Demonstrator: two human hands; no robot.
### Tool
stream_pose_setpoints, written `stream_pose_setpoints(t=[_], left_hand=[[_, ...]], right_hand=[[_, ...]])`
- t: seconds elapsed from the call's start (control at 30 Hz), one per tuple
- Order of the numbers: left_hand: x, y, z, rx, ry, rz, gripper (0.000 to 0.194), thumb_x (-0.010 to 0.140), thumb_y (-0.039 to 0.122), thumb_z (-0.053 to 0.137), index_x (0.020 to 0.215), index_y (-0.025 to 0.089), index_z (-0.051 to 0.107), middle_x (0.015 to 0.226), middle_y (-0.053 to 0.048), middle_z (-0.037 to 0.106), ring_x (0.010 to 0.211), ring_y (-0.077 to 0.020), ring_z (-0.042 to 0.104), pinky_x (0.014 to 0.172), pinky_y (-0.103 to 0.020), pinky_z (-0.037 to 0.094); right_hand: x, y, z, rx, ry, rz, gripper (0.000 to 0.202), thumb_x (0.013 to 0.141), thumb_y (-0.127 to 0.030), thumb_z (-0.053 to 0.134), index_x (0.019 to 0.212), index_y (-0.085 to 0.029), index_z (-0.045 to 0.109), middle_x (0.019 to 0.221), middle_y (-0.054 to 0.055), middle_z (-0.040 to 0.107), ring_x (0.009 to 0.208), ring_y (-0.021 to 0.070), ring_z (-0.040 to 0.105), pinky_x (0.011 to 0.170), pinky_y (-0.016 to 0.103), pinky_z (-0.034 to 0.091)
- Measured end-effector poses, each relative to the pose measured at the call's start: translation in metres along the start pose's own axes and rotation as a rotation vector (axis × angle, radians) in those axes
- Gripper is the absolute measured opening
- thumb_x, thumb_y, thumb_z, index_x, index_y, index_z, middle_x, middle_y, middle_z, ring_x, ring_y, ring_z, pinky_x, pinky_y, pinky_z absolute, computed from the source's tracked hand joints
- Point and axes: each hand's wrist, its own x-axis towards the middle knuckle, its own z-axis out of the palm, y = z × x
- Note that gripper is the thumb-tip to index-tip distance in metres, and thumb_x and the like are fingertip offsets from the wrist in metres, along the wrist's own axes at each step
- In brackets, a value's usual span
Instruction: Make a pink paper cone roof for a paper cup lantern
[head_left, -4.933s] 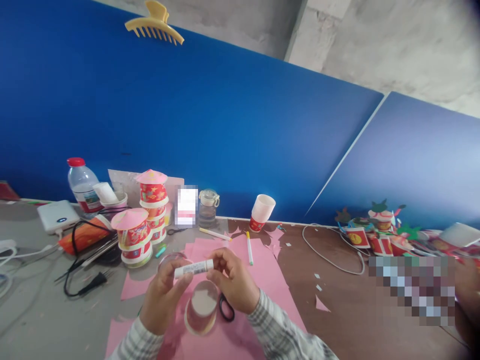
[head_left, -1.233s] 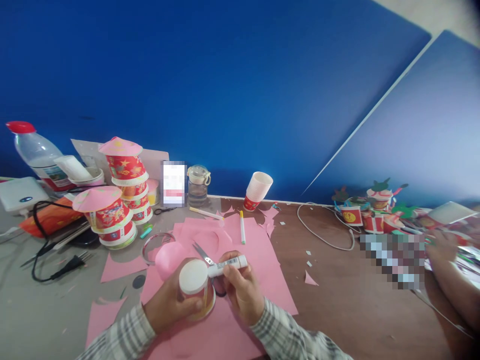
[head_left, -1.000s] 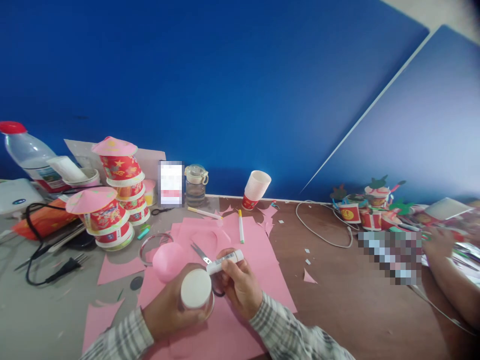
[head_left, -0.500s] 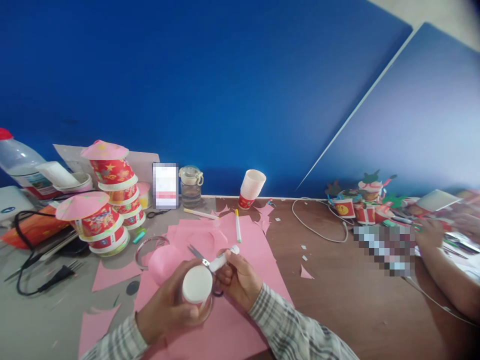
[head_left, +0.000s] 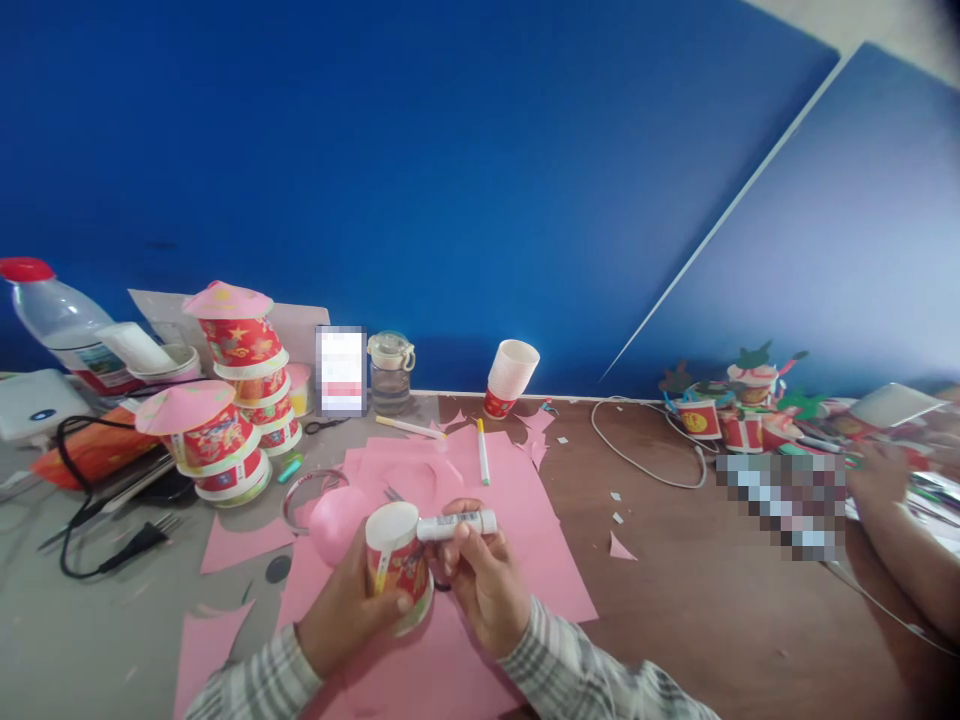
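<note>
My left hand (head_left: 352,605) is wrapped round an upside-down red paper cup (head_left: 405,568), its white base (head_left: 392,522) facing up. In my right hand (head_left: 484,575) is a white glue stick (head_left: 465,522) with a barcode, held sideways between thumb and fingers. The glue stick's tip meets the edge of the cup's base. Under both hands lies pink paper (head_left: 517,570). A pink paper cone (head_left: 337,525) sits just left of the cup. Scissors (head_left: 393,494) on the paper are mostly hidden behind the cup and my right hand.
Two decorated cup towers (head_left: 202,440) (head_left: 244,345) stand at left, near a black plug cable (head_left: 124,550). Behind are a glass jar (head_left: 391,380), stacked paper cups (head_left: 511,375) and a marker (head_left: 483,455). At right, another person's hand (head_left: 877,485) is among paper crafts.
The glue stick has turned level, and its end now touches the cup's base edge. The cup has tilted so its red side shows. The view has shifted slightly left.
</note>
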Motion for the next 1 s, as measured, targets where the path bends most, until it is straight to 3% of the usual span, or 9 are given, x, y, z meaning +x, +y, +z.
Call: stream_pose_setpoints(t=[0.17,0.3,0.57,0.8,1.0], left_hand=[[-0.001,-0.006,-0.001,0.031,0.042,-0.042,0.046,0.046,0.041,0.075,0.084,0.024,0.055,0.079,0.000,0.064,0.075,-0.0248,0.057,0.062,-0.036,0.050],[-0.001,-0.002,0.001,-0.067,0.000,-0.052,0.044,0.050,0.037,0.074,0.087,0.023,0.054,0.081,-0.001,0.065,0.075,-0.0240,0.057,0.063,-0.035,0.050],[0.000,0.003,-0.002,-0.170,-0.169,-0.054,0.046,0.054,0.031,0.073,0.094,0.024,0.053,0.082,-0.001,0.065,0.074,-0.0232,0.059,0.065,-0.036,0.050],[-0.001,0.006,-0.006,-0.155,-0.240,-0.071,0.043,0.053,0.029,0.074,0.091,0.022,0.055,0.080,0.000,0.066,0.073,-0.0211,0.058,0.064,-0.033,0.050],[-0.003,0.002,-0.008,-0.129,-0.261,-0.145,0.046,0.051,0.032,0.075,0.091,0.022,0.055,0.083,-0.001,0.065,0.076,-0.0224,0.057,0.065,-0.036,0.049]], right_hand=[[-0.007,0.002,-0.002,-0.251,-0.023,-0.149,0.024,0.069,-0.037,0.067,0.083,-0.020,0.061,0.050,-0.006,0.051,0.045,0.0110,0.044,0.046,0.021,0.040],[-0.006,0.005,-0.006,-0.349,0.015,-0.194,0.019,0.071,-0.035,0.066,0.082,-0.019,0.062,0.050,-0.006,0.052,0.046,0.0117,0.047,0.046,0.022,0.042],[0.004,0.010,-0.009,-0.107,0.003,-0.090,0.022,0.069,-0.037,0.068,0.081,-0.021,0.057,0.044,-0.009,0.048,0.037,0.0090,0.044,0.038,0.018,0.038],[0.005,-0.005,0.002,0.034,0.013,0.079,0.030,0.059,-0.038,0.075,0.076,-0.021,0.057,0.038,-0.011,0.045,0.035,0.0070,0.038,0.041,0.021,0.044],[0.008,-0.009,0.002,0.095,0.025,0.199,0.029,0.055,-0.039,0.077,0.068,-0.021,0.058,0.038,-0.010,0.046,0.036,0.0069,0.039,0.041,0.019,0.042]])
